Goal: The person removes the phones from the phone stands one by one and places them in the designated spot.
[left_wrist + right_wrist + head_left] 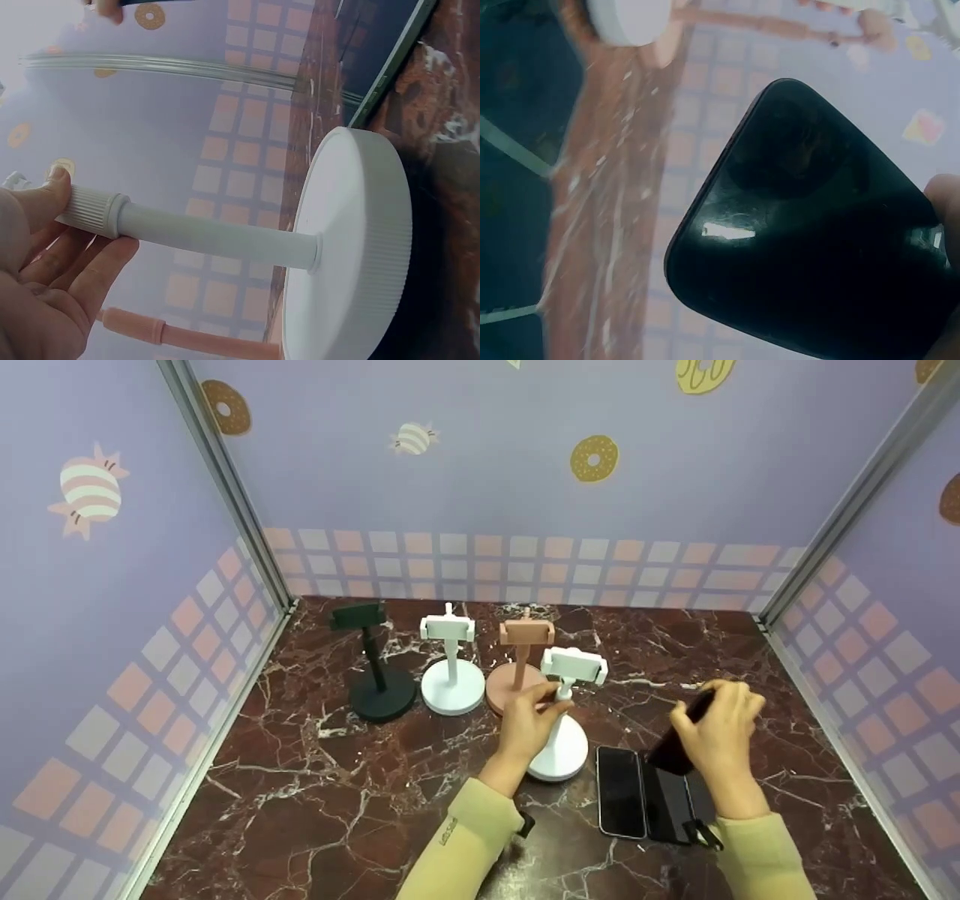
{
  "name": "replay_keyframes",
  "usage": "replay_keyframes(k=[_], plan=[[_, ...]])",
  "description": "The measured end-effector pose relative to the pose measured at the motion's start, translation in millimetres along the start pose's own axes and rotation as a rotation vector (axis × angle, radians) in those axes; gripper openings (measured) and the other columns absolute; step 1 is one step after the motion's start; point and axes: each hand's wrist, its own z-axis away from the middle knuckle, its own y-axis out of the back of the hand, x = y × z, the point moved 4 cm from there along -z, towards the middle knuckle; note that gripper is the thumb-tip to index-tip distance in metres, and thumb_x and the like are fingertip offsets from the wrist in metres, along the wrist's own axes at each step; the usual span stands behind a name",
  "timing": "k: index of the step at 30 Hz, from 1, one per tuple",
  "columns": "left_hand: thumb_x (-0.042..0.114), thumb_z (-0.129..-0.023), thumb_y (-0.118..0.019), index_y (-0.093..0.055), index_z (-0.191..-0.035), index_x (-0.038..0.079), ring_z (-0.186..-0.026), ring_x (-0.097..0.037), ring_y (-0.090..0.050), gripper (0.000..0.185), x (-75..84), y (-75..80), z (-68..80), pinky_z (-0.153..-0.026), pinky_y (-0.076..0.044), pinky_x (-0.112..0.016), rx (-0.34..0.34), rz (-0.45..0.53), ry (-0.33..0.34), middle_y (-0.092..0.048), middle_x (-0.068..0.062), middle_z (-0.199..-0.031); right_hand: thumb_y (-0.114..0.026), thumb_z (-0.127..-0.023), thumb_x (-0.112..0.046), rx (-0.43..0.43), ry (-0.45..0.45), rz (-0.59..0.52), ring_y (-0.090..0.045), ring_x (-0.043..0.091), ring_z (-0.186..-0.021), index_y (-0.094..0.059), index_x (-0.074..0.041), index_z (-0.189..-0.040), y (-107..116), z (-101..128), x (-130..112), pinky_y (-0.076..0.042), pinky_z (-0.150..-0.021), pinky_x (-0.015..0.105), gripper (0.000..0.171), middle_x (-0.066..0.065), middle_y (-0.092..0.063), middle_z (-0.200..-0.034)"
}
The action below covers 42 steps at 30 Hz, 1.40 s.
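Note:
My left hand (525, 725) grips a white phone stand (561, 754) at the collar near the top of its post. In the left wrist view, the fingers and thumb wrap the ribbed collar (91, 210), above the round base (341, 247). A dark smartphone (667, 746) is in my right hand (721, 731), held tilted between thumb and fingers above other phones. Its glossy dark face (802, 225) fills much of the right wrist view, with part of the thumb at the right edge. The stand's clamp (574, 664) holds nothing.
Behind stand a black phone stand (381, 697), a second white stand (452, 690) and a pink stand (517, 679), side by side. Several phones, including a silver-edged one (621, 793), lie in a row at front right on the marbled table (315, 780). Printed panels (450, 495) enclose the table.

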Motion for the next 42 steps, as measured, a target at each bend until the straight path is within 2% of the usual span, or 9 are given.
replay_keyframes(k=[3,6,10,14,16,23,29,36,42], plan=[[0.013,-0.084,-0.082,-0.074,-0.110,-0.008,-0.093,-0.036,-0.077,0.035,3.8,-3.3,-8.5,-0.084,-0.064,-0.033,-0.003,-0.013,0.017,-0.077,-0.023,-0.104,-0.069,-0.082,-0.009,-0.072,-0.092,0.042,-0.033,0.045,-0.109,-0.048,0.007,-0.114,5,2,19,-0.038,-0.077,0.058,0.041,0.027,-0.045,-0.110],[0.012,-0.084,-0.082,-0.075,-0.111,-0.006,-0.096,-0.033,-0.077,0.033,8.0,-8.0,-17.8,-0.084,-0.062,-0.025,-0.017,-0.026,0.037,-0.077,-0.022,-0.107,-0.068,-0.084,-0.012,-0.134,-0.162,0.083,-0.032,0.046,-0.114,-0.048,0.008,-0.117,12,2,40,-0.039,-0.080,0.063,0.043,0.029,-0.044,-0.116],[0.013,-0.085,-0.082,-0.075,-0.113,-0.004,-0.099,-0.030,-0.077,0.034,10.9,-17.8,-30.9,-0.086,-0.060,-0.021,-0.053,-0.055,0.038,-0.077,-0.020,-0.109,-0.068,-0.086,-0.015,-0.199,-0.219,0.138,-0.031,0.050,-0.118,-0.047,0.008,-0.120,24,0,67,-0.040,-0.081,0.067,0.046,0.033,-0.043,-0.121],[0.022,-0.086,-0.082,-0.076,-0.114,0.001,-0.100,-0.024,-0.076,0.036,10.4,-28.5,-42.3,-0.088,-0.059,-0.021,-0.077,-0.137,0.042,-0.079,-0.014,-0.110,-0.068,-0.088,-0.017,-0.282,-0.251,0.172,-0.029,0.053,-0.118,-0.044,0.010,-0.123,34,-1,93,-0.038,-0.082,0.070,0.051,0.036,-0.042,-0.122],[0.025,-0.086,-0.081,-0.077,-0.115,0.004,-0.101,-0.021,-0.076,0.035,9.2,-34.2,-47.8,-0.089,-0.058,-0.019,-0.084,-0.158,0.049,-0.079,-0.012,-0.110,-0.069,-0.087,-0.018,-0.323,-0.250,0.191,-0.028,0.054,-0.116,-0.042,0.011,-0.123,38,-1,106,-0.037,-0.080,0.072,0.054,0.037,-0.041,-0.121],[0.021,-0.088,-0.080,-0.076,-0.118,0.003,-0.101,-0.022,-0.077,0.035,2.2,-52.1,-62.8,-0.089,-0.058,-0.018,-0.110,-0.128,0.068,-0.078,-0.013,-0.113,-0.069,-0.086,-0.019,-0.429,-0.209,0.249,-0.026,0.058,-0.112,-0.040,0.013,-0.121,46,0,145,-0.034,-0.075,0.076,0.056,0.041,-0.040,-0.119],[0.019,-0.089,-0.080,-0.076,-0.117,0.003,-0.098,-0.020,-0.077,0.032,-9.0,-60.1,-69.8,-0.085,-0.058,-0.017,-0.106,-0.106,0.086,-0.079,-0.011,-0.110,-0.068,-0.089,-0.019,-0.515,-0.179,0.269,-0.023,0.060,-0.110,-0.039,0.016,-0.120,43,3,170,-0.033,-0.072,0.076,0.055,0.043,-0.040,-0.116],[0.020,-0.091,-0.077,-0.075,-0.120,0.005,-0.105,-0.019,-0.076,0.033,-20.1,-67.0,-78.1,-0.092,-0.057,-0.018,-0.142,-0.149,0.094,-0.078,-0.010,-0.115,-0.071,-0.086,-0.019,-0.568,-0.173,0.293,-0.024,0.062,-0.110,-0.041,0.015,-0.117,33,8,191,-0.035,-0.073,0.082,0.055,0.043,-0.041,-0.116],[0.022,-0.092,-0.076,-0.075,-0.121,0.008,-0.108,-0.021,-0.074,0.033,-24.2,-70.6,-84.5,-0.097,-0.056,-0.022,-0.155,-0.198,0.095,-0.078,-0.008,-0.116,-0.071,-0.087,-0.021,-0.644,-0.171,0.301,-0.026,0.061,-0.106,-0.041,0.012,-0.110,24,9,200,-0.036,-0.072,0.078,0.050,0.043,-0.041,-0.115]])
